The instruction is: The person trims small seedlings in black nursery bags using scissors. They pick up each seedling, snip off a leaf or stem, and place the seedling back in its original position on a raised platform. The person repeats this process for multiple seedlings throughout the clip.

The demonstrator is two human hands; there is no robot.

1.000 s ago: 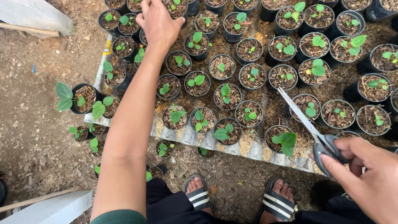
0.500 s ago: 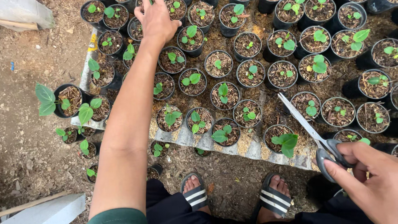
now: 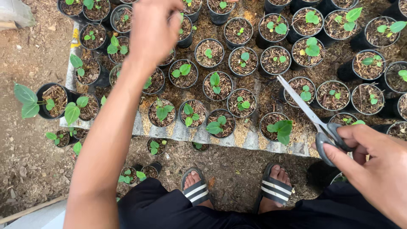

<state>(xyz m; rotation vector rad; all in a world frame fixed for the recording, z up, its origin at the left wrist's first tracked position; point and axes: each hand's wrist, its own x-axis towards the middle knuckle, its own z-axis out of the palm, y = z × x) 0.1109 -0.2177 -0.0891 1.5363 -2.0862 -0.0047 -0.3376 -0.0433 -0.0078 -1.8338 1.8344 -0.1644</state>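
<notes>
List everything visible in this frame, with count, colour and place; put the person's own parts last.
Seedling pots: dozens, black with green-leaved seedlings, in rows across the upper frame.
Sheet: one, grey and ridged, under the pots.
Stray pots: several, black, on the soil at lower left.
Ground: brown soil and mulch, left and bottom.
Scissors: one pair, silver blades closed, grey handles, at right.
Sandals: two, black with white stripes, bottom centre.
Left hand: reaching over the top-centre pots, blurred.
Right hand: holding the scissors by the handles, lower right.
</notes>
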